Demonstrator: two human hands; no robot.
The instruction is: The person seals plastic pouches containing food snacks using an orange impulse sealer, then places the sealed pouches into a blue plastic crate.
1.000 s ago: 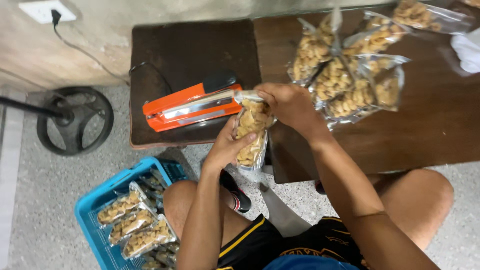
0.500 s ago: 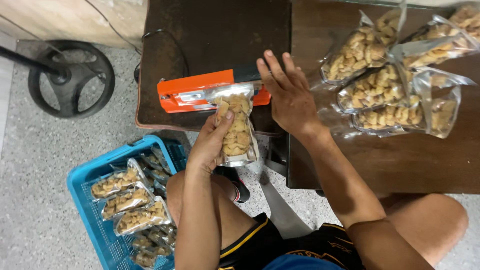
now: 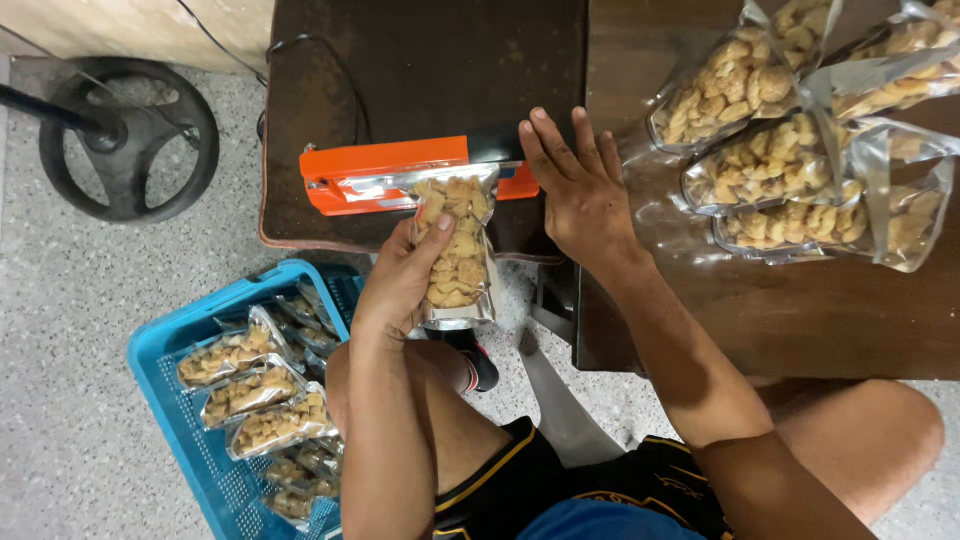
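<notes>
Snack pouch [image 3: 455, 245]: clear bag with a silvery back, packed with tan crunchy bits, top edge tucked into the orange heat sealer [image 3: 390, 175], body hanging off the table edge toward 6 o'clock.
Left hand [image 3: 400, 285]: wrapped round the pouch's left side, thumb across the front, fingers behind. Firm but not crushing, by the look of it.
Right hand [image 3: 580, 185]: flat and spread, palm down at the sealer's 3 o'clock end, fingers pointing to 12. Holding nothing, just pressing there.
Handling guess: light, crinkly, a bit slick on the film. Contents look brittle, so squeezing hard would probably crumble them. Best hold is the side seams or the lower half, well clear of the clamped top strip.
Sealer: sits on the dark small table [image 3: 430, 70], cord running off toward 11 o'clock.
Unsealed pile: about five filled pouches [image 3: 770, 150] on the wooden table [image 3: 800, 320] at 2 o'clock from the hands; they overlap, so that count is rough.
Blue crate [image 3: 175, 345]: on the floor at 8 o'clock, three pouches clearly on top, more underneath, too tangled to count.
Sealers: one.
Crates: one.
Other stuff: round black fan base [image 3: 125, 135] at 10 o'clock on the speckled floor [image 3: 70, 300].
</notes>
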